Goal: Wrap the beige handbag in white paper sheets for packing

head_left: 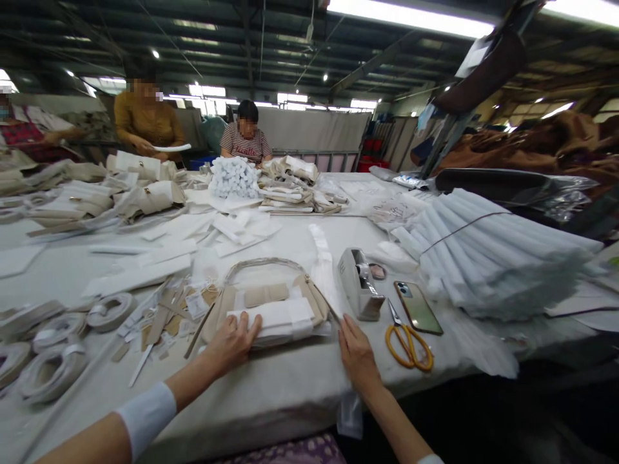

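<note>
A beige handbag (pixel 265 294) lies on the table before me, its short handle arched away from me and a white sheet (pixel 285 314) across its front. My left hand (pixel 235 341) presses on that sheet with bent fingers, gripping the bag's front. At the bag's right side, my right hand (pixel 356 348) has its fingers closed on the end of a thin beige strap (pixel 326 298) that runs from the handle's side. Another narrow strap (pixel 199 330) hangs off the left side. Beyond my right hand are a tape dispenser (pixel 360 283) and yellow-handled scissors (pixel 409 345).
A green phone (pixel 418 308) lies beside the scissors. Tied white foam rolls (pixel 498 251) are piled at right. Coiled straps (pixel 53 367), tags and loose strips (pixel 169 312) cover the left. Wrapped bags (pixel 149 200) and white sticks (pixel 235 177) stand farther back. Several people work across the table.
</note>
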`<state>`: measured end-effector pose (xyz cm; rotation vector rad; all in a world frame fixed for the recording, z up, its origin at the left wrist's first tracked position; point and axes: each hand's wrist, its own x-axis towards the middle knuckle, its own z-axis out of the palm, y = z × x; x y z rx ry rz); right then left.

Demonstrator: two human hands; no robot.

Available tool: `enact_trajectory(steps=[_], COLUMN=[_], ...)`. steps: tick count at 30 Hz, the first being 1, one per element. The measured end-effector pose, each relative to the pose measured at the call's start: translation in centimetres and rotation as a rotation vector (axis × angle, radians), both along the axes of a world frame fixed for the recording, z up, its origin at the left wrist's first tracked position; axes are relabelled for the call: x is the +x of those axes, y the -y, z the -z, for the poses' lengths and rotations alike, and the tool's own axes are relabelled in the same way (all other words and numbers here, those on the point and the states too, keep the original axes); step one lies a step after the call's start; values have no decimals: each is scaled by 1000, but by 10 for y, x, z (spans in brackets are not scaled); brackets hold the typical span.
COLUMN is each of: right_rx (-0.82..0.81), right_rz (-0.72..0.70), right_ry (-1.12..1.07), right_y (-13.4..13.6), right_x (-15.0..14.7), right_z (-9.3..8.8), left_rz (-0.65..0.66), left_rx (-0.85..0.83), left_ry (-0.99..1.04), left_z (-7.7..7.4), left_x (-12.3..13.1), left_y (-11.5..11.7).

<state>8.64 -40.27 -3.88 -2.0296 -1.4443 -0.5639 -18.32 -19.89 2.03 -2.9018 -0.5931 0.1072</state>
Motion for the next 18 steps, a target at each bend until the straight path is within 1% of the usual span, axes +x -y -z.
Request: enact_trajectory(steps=[2,4,9,12,14,15,16,18], right_rx=[-69,-118,-211,-223,-192,-185,-193,-255], right_rz=[-6,10,114,101,43,-12,-85,-262], right_ry=[19,22,44,109,171,200,221,214], right_y=[-3,-1,9,15,16,16,14,5], right_x=[-1,-4,-11,-26,-45,-58,-72,-101], right_z=[13,21,25,30,34,35,33,25], left_rz=[11,17,8,-13,-27,-31,-32,-30], left_rx=[-24,-38,-65,-76,-82,-84,-86,-88], left_ry=[-27,-42,-60,-78,-88,-91,-93,-95], left_z=[-11,-24,-58,-74,-82,-86,-89,-93], left_x=[2,4,8,12,14,15,16,18], left_y=[-3,-8,-27,-40,-46,-49,-51,-54])
